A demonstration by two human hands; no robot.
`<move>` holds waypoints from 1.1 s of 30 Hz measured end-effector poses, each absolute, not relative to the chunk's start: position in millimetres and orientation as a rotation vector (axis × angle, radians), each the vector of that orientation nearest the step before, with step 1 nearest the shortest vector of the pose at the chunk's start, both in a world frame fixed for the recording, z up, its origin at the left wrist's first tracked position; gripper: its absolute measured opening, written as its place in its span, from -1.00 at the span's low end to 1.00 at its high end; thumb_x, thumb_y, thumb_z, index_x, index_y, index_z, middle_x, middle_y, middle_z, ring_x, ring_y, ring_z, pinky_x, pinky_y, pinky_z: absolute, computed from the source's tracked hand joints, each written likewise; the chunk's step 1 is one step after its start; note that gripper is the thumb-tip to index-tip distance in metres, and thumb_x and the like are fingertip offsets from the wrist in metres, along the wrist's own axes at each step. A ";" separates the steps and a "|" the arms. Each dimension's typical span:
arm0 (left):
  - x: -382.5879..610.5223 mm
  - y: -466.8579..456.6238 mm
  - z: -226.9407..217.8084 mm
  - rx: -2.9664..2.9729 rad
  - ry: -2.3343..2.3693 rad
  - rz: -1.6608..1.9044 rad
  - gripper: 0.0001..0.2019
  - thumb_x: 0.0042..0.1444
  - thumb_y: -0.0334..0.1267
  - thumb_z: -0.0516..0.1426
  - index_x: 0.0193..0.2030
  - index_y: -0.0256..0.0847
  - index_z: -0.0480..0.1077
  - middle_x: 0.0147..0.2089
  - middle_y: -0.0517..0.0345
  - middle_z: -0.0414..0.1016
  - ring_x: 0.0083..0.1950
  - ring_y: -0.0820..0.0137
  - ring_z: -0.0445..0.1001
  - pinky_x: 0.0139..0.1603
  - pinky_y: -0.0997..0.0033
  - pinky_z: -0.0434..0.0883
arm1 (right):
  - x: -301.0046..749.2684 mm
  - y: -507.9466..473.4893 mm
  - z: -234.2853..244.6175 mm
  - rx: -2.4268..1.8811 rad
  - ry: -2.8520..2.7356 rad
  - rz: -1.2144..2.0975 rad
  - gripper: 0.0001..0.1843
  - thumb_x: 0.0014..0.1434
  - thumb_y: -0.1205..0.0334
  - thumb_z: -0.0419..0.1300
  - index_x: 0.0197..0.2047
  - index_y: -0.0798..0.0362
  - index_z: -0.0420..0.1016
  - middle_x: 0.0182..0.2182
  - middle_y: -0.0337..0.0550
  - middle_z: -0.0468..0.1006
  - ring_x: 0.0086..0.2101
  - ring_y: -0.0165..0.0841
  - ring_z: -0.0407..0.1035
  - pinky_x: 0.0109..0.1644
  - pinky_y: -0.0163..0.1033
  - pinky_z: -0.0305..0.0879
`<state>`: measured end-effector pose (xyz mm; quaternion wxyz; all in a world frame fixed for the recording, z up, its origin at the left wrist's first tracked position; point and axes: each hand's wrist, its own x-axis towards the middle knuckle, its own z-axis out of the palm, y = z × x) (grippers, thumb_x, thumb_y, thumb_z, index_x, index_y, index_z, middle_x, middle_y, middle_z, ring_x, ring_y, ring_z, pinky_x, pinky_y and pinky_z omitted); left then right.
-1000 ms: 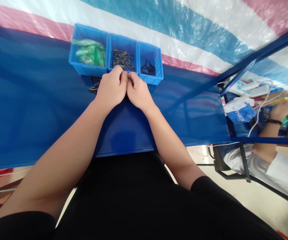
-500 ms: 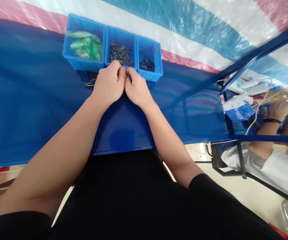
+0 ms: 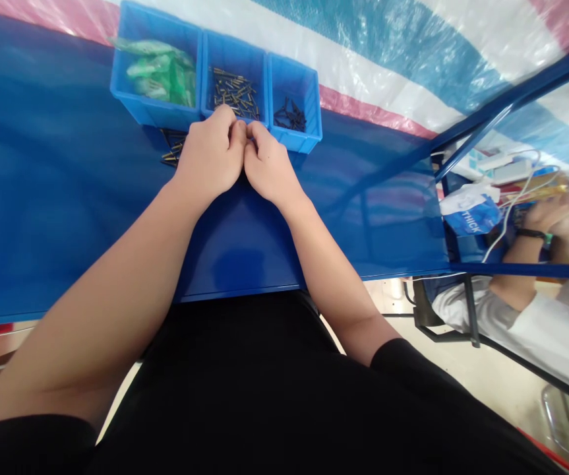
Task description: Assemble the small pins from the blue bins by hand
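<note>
My left hand and my right hand rest on the blue table, knuckles together, fingers curled and pressed against each other. What they pinch is hidden behind the fingers. Just beyond them stand three blue bins: the left bin holds green plastic bags, the middle bin holds small brass-coloured pins, the right bin holds small black parts. A small heap of pins lies on the table left of my left hand.
A striped plastic sheet hangs behind the bins. A blue frame bar slants at the right. Beyond it another person's hands work at a neighbouring table with cables and a blue-white packet.
My hands stay pressed together in front of the middle bin. The view has drifted, so bins and hands sit slightly higher and further left in the picture.
</note>
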<state>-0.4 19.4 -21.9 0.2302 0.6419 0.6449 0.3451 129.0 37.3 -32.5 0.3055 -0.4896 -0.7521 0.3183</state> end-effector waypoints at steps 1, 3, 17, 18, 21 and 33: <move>-0.4 19.4 -22.0 1.758 1.767 0.948 -0.62 0.24 0.19 -0.13 -0.16 0.07 0.36 -0.24 0.00 0.57 0.10 0.18 0.48 0.04 0.12 0.28 | 129.2 37.1 -32.2 -1.291 -1.996 0.831 -0.86 0.39 0.22 -0.09 -0.21 -0.04 0.24 -0.22 -0.19 0.51 -0.13 -0.37 0.39 0.12 -0.21 0.34; -0.4 19.6 -22.3 1.760 1.770 0.947 -0.62 0.24 0.19 -0.13 -0.15 0.07 0.36 -0.26 0.02 0.57 0.10 0.19 0.47 0.04 0.13 0.28 | 129.4 36.8 -32.0 -1.279 -2.006 0.810 -0.86 0.38 0.22 -0.10 -0.21 -0.03 0.23 -0.21 -0.19 0.51 -0.15 -0.38 0.38 0.08 -0.22 0.34; 0.2 18.5 -20.3 1.835 1.812 0.940 -0.70 0.30 0.07 -0.12 -0.24 0.03 0.33 -0.21 0.01 0.54 -0.07 0.18 0.49 -0.06 0.11 0.30 | 127.9 35.3 -29.2 -1.314 -2.025 0.810 -0.87 0.40 0.27 -0.10 -0.23 -0.03 0.18 -0.22 -0.22 0.51 -0.13 -0.39 0.39 0.12 -0.25 0.32; 0.4 18.3 -20.2 1.827 1.812 0.943 -0.71 0.30 0.07 -0.11 -0.25 0.03 0.33 -0.23 0.02 0.53 -0.08 0.19 0.48 -0.06 0.12 0.30 | 128.0 35.3 -29.0 -1.318 -2.028 0.810 -0.87 0.40 0.28 -0.10 -0.23 -0.03 0.18 -0.22 -0.22 0.51 -0.13 -0.39 0.39 0.12 -0.24 0.31; 0.4 18.3 -20.3 1.837 1.816 0.948 -0.72 0.31 0.04 -0.10 -0.29 0.03 0.31 -0.24 0.03 0.52 -0.15 0.20 0.46 -0.10 0.14 0.30 | 128.2 35.0 -28.7 -1.310 -2.028 0.811 -0.86 0.40 0.27 -0.10 -0.24 -0.03 0.17 -0.23 -0.22 0.51 -0.14 -0.38 0.38 0.10 -0.24 0.31; -1.1 19.8 -22.6 1.949 1.855 0.910 -0.74 0.33 -0.08 -0.14 -0.30 -0.08 0.25 -0.27 -0.02 0.45 -0.21 0.19 0.44 -0.18 0.19 0.27 | 127.6 34.8 -26.7 -1.339 -2.062 0.789 -0.84 0.39 0.32 -0.13 -0.27 0.00 0.12 -0.25 -0.22 0.44 -0.18 -0.42 0.35 0.05 -0.29 0.31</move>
